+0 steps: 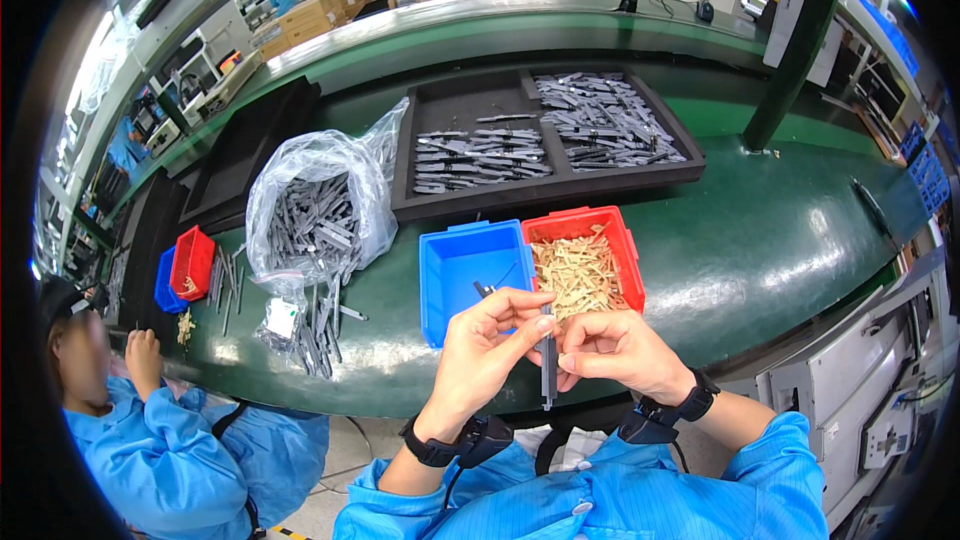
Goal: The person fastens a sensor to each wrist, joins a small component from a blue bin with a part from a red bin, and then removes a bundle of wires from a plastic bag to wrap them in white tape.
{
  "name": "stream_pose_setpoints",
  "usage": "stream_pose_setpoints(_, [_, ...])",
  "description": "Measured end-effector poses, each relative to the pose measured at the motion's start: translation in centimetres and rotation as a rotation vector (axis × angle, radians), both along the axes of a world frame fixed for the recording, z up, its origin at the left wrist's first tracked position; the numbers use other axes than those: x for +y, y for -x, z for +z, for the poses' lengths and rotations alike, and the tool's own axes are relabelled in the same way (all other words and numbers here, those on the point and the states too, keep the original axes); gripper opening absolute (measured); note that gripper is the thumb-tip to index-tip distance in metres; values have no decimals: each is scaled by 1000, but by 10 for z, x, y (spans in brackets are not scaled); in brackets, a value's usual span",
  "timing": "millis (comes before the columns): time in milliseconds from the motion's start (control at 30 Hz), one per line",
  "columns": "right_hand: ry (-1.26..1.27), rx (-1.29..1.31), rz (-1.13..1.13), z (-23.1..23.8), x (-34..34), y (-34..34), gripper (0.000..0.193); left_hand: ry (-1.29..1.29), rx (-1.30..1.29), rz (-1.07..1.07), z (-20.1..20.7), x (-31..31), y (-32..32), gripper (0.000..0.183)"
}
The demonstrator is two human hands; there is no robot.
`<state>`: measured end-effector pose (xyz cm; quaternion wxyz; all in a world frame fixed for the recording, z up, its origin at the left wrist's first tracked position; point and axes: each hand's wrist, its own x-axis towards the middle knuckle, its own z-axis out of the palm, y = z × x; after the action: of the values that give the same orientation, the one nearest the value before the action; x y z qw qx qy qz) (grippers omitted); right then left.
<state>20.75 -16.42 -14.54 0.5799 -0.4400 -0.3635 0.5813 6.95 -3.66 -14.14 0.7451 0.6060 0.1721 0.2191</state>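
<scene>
My left hand pinches a slim dark grey plastic strip between thumb and fingers, and the strip points down toward me. Close against its right side is my right hand, thumb and fingertips pressed together; whatever they hold is too small to make out. Just beyond my hands stands a red bin of small tan pieces. Beside it on the left is a blue bin, mostly bare inside, with a small dark piece showing near my left fingers.
A black divided tray behind the bins holds many grey strips. To the left, a clear plastic bag bulges with more strips, some loose on the green table. A co-worker's hand is at far left, near small red and blue bins.
</scene>
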Motion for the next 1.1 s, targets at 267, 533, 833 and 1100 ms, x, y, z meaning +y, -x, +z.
stream_pose_setpoints(267, [-13, 28, 1, -4, -1, 0, 8, 6, -4, 0, 0, -2, 0, 24])
stream_pose_setpoints(533, [-9, 21, 5, -2, -1, 1, 8, 9, 11, -31, -1, -1, 3, 25])
stream_pose_setpoints(833, [4, 21, 3, -1, -2, 3, 10, 0, 20, -22, 6, -4, 5, 25])
stream_pose_setpoints(1100, [-2, 8, -38, -3, -1, 9, 14, -32, 5, -22, 2, -4, 7, 27])
